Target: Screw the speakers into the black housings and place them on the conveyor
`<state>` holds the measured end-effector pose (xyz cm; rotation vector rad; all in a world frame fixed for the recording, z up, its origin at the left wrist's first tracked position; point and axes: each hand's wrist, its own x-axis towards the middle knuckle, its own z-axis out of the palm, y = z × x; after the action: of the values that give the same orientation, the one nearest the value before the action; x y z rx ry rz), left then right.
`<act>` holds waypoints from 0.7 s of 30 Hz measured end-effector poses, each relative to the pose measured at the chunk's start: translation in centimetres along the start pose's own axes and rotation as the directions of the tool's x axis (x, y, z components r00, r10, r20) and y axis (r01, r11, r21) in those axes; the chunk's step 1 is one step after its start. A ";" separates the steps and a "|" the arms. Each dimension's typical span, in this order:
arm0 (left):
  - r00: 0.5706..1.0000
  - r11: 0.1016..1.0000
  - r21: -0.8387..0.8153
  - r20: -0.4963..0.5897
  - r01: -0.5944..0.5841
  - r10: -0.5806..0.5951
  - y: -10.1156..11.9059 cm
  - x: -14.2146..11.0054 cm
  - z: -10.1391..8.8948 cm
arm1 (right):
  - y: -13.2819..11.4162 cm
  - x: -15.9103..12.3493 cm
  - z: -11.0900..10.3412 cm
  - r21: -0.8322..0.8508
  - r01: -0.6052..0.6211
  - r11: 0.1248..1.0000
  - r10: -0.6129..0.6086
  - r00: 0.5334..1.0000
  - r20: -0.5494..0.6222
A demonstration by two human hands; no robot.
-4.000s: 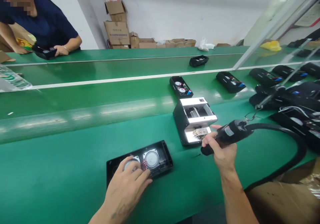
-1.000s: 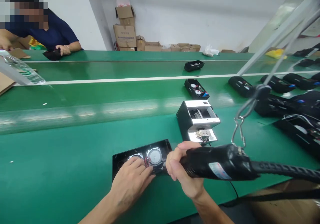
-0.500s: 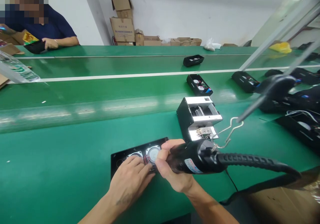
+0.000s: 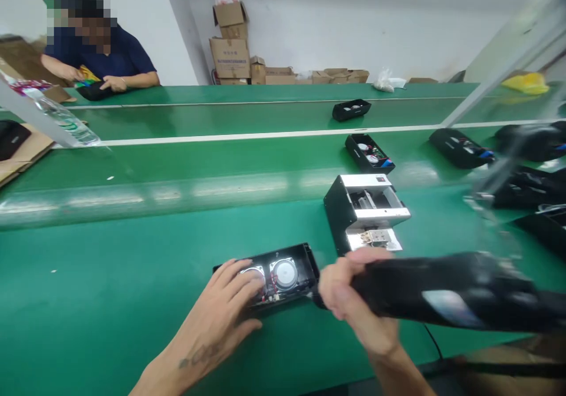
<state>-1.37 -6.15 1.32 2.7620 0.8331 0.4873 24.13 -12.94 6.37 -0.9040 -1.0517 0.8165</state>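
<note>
A black speaker housing (image 4: pixel 300 260) lies on the green bench with two round speakers inside; the right-hand speaker (image 4: pixel 284 274) is in plain sight. My left hand (image 4: pixel 227 302) rests over the left end of the housing, fingers stretched out and thumb apart, partly covering the other speaker. In my right hand (image 4: pixel 354 293) is a black electric screwdriver (image 4: pixel 407 287), held nearly level and blurred by motion. Its tip end is just right of the housing's lower right corner; whether they touch I cannot tell.
Beyond my right hand stands a black and silver screw feeder (image 4: pixel 367 213). Another open speaker housing (image 4: pixel 369 153) sits behind it, with several more at the right. A plastic bottle (image 4: pixel 66 119) lies at the left. Across the belt sits a co-worker (image 4: pixel 128 54) handling a black housing.
My right hand has drawn the electric screwdriver rightward, off the speaker housing. The fingers of my left hand have spread, uncovering more of the speakers. The view has shifted slightly left.
</note>
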 end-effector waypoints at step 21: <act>0.987 0.958 -0.239 0.019 0.158 -0.158 -2.9 0.8 0.6 | 1.7 2.8 -9.3 -0.123 -0.042 0.992 0.002 0.949 -0.314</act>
<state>-1.93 -3.41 0.11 2.4529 0.9206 0.5207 33.53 -11.79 3.72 -1.1162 -0.8213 0.6026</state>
